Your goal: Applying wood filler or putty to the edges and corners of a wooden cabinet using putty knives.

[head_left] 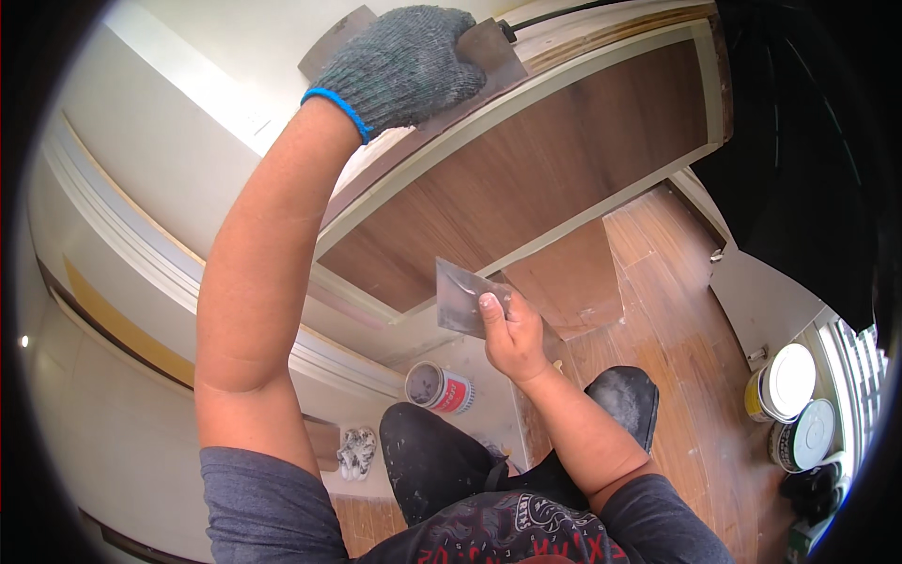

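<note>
My left hand (399,70), in a grey knit glove with blue cuff, is up at the top edge of a wood-panelled board, closed on a flat metal plate (498,56) that shows either side of the glove. The board has a dark woodgrain face (554,155) framed by pale strips. Lower down, in front of that face, my right hand (515,338) is bare and grips a thin metal scraper (456,301), thumb on its flat, smudged blade.
An open can with a red label (442,388) stands below left, near white speckled cloth (355,454). Brown sheet (583,273) lies on the wood floor (648,395). Lidded buckets (789,381) stand at right, below dark hanging material (799,160). White wall and trim (122,188) line the left.
</note>
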